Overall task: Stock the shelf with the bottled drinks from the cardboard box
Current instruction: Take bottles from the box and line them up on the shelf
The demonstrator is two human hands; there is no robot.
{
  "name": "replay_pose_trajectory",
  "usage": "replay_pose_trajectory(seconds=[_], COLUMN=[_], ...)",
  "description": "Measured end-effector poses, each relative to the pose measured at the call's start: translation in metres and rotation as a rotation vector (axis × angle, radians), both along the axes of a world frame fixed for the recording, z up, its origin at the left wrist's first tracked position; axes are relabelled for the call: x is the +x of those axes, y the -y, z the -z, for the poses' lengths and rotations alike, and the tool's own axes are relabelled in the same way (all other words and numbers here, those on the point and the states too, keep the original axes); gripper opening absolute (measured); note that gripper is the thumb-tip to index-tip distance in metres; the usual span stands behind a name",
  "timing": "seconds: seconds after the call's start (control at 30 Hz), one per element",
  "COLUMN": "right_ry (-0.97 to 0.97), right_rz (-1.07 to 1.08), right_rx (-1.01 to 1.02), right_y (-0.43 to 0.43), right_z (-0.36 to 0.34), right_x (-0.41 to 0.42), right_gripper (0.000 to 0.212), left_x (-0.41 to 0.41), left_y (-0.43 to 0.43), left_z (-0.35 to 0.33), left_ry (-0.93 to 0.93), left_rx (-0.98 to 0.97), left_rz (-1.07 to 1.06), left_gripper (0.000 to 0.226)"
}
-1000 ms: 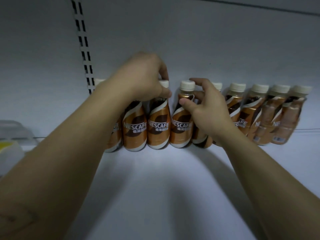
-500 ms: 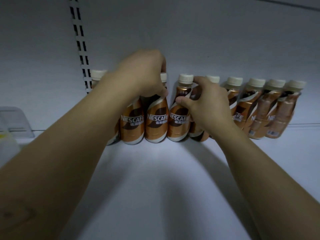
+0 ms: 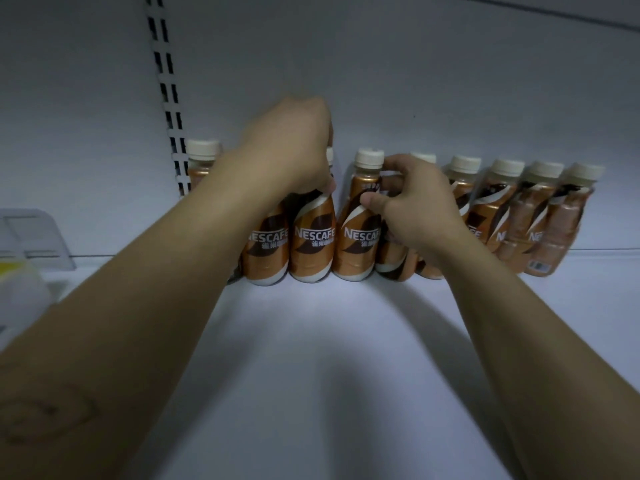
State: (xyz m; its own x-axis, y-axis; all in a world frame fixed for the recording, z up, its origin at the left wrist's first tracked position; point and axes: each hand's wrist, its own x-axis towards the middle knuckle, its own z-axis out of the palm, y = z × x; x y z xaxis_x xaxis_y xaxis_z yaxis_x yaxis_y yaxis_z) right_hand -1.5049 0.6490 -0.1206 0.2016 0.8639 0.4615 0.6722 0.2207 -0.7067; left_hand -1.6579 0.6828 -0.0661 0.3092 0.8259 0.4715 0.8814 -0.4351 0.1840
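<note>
Several brown Nescafe bottles with white caps stand in a row against the back wall of a white shelf (image 3: 311,358). My left hand (image 3: 291,150) grips the neck of one bottle (image 3: 313,244) from above and hides its cap. My right hand (image 3: 415,199) curls round the neck of a bottle (image 3: 393,261) just right of a free-standing bottle (image 3: 356,237), with the thumb against that free bottle's shoulder. The held bottle's cap is hidden. The cardboard box is out of view.
A slotted shelf upright (image 3: 169,109) runs up the back wall at the left. A clear plastic holder (image 3: 31,233) and a yellow and white pack (image 3: 17,292) sit at the shelf's left edge. More bottles (image 3: 540,220) fill the row at the right.
Both hands stay on their bottles. My left hand has lifted a little at the bottle's top, and my right hand has slipped slightly lower on its bottle.
</note>
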Motion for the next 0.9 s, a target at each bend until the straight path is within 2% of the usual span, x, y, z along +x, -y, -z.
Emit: replay_pose_trajectory(seconds=[0.07, 0.17, 0.23, 0.3, 0.4, 0.47, 0.53, 0.73, 0.8, 0.9], right_ry=[-0.001, 0.013, 0.025, 0.002, -0.072, -0.061, -0.043, 0.014, 0.047, 0.119], right_rz=[-0.006, -0.014, -0.014, 0.052, 0.237, 0.341, 0.395, 0.423, 0.449, 0.515], right_rx=[0.006, 0.034, 0.112, 0.264, 0.415, 0.385, 0.304, 0.148, 0.126, 0.060], right_y=[0.001, 0.004, 0.009, 0.016, 0.022, 0.022, 0.018, 0.010, 0.007, 0.003], right_z=[0.001, 0.004, 0.000, -0.009, -0.020, -0.020, -0.013, 0.000, 0.001, 0.004], right_x=[0.000, 0.001, 0.004, 0.014, 0.040, 0.060, 0.077, 0.087, 0.087, 0.084], right_gripper=[0.053, 0.068, 0.072, 0.058, 0.031, 0.028, 0.032, 0.050, 0.052, 0.053], left_x=[0.001, 0.001, 0.002, 0.006, 0.016, 0.030, 0.049, 0.092, 0.099, 0.101], left_y=[-0.001, 0.000, 0.001, 0.004, 0.011, 0.018, 0.022, 0.010, 0.004, -0.003], left_z=[0.001, 0.001, 0.001, 0.000, -0.007, -0.015, -0.020, -0.017, -0.013, -0.010], left_ry=[-0.022, -0.078, -0.113, -0.111, -0.038, 0.021, 0.004, -0.202, -0.263, -0.259], left_rx=[0.024, 0.048, 0.051, 0.065, 0.208, 0.290, 0.287, 0.021, 0.059, 0.144], left_rz=[-0.006, -0.025, -0.033, -0.021, 0.038, 0.125, 0.196, 0.227, 0.216, 0.229], left_gripper=[0.047, 0.047, 0.053, 0.059, 0.058, 0.057, 0.056, 0.047, 0.045, 0.041])
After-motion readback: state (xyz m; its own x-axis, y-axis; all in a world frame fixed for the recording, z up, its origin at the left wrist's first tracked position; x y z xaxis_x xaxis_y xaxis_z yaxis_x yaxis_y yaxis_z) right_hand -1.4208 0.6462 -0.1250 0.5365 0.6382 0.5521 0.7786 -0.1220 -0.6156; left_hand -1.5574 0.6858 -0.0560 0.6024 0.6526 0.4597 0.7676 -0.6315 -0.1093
